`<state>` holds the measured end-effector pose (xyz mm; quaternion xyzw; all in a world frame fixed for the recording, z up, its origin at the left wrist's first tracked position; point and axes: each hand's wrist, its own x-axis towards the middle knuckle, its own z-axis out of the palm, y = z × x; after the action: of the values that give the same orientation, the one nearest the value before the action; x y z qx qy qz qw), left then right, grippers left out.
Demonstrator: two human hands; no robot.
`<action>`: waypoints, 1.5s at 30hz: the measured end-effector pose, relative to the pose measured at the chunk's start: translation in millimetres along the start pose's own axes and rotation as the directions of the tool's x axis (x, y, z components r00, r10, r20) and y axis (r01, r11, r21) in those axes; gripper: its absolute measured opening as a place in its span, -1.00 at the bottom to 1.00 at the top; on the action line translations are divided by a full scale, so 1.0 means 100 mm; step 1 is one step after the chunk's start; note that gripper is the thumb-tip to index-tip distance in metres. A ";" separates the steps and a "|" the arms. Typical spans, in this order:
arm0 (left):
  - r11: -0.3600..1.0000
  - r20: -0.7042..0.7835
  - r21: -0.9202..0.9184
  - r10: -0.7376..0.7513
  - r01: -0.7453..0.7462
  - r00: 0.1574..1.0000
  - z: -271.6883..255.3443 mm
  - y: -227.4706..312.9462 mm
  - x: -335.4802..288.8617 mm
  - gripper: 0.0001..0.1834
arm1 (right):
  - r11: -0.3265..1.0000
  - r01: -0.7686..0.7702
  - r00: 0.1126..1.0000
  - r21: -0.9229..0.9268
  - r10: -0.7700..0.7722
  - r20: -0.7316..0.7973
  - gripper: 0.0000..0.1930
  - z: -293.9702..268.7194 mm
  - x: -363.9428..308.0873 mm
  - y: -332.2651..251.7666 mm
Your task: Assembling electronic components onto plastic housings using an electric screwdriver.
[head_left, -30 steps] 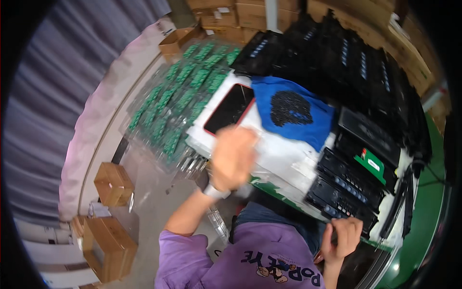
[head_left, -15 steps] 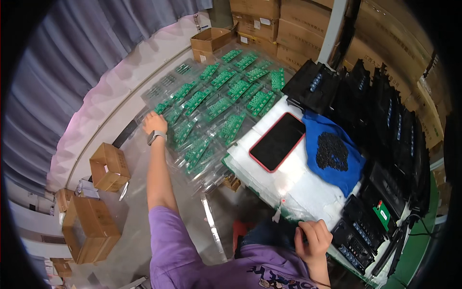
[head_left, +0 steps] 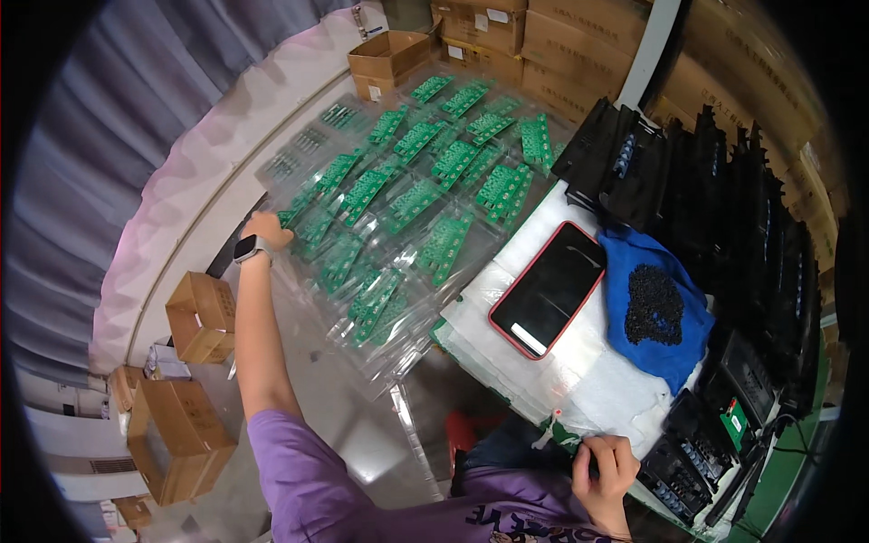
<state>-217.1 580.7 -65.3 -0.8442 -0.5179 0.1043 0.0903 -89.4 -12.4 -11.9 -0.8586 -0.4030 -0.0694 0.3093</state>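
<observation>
My left hand (head_left: pixel 270 233), with a watch (head_left: pixel 246 248) on its wrist, reaches to the left edge of the clear plastic trays (head_left: pixel 398 348). Its fingers are closed at the end of a small green circuit board (head_left: pixel 286 218) and seem to pinch it; the fingertips are partly hidden. Many more green circuit boards (head_left: pixel 364 194) lie in rows in the stacked trays. My right hand (head_left: pixel 606 475) rests by the near edge of the white-covered table (head_left: pixel 579 380), fingers curled in. Whatever it may hold is hidden.
On the table are a phone (head_left: pixel 548 290) with a red rim, a blue cloth (head_left: pixel 674 362) bearing a heap of small black parts (head_left: pixel 654 306), and black plastic housings (head_left: pixel 688 462). Cardboard boxes (head_left: pixel 181 443) stand on the floor at left; others (head_left: pixel 579 54) are stacked behind.
My left hand has shifted left and turned, and the circuit board at its fingers now sits farther left. The whole view has swung slightly. My right hand stays curled by the table edge.
</observation>
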 end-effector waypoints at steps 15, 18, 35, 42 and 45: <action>0.801 -0.256 -0.537 0.142 -0.263 0.956 -0.13 1.29 0.18 -0.40 | 0.993 0.118 0.991 -0.025 -0.120 -0.066 -0.79 0.03 -0.02 0.03; 0.906 -0.171 -0.384 0.121 -0.179 0.978 -0.22 1.42 0.19 -0.48 | 0.992 0.120 0.988 -0.034 -0.123 -0.091 -0.78 0.01 -0.06 0.03; 0.182 -0.622 -0.778 -0.090 -0.601 0.778 -1.25 1.49 -1.10 -0.67 | 0.907 0.352 0.905 0.233 -0.266 -0.332 -0.74 -0.13 -0.28 0.27; -0.336 -0.502 -0.854 0.333 -0.397 0.798 -1.68 2.40 -3.66 -0.75 | 0.715 0.111 0.945 0.690 0.140 -0.297 -0.54 -0.65 -0.13 0.08; -0.397 -0.622 -0.783 0.473 -0.479 0.624 -1.67 2.81 -4.02 -0.74 | 0.643 0.052 0.935 0.764 0.236 -0.263 -0.57 -0.88 -0.22 0.19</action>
<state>-108.8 88.2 55.6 -0.7528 0.0071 -0.2757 -0.5977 -79.0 -87.7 41.0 -0.6433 -0.2900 -0.0245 0.7082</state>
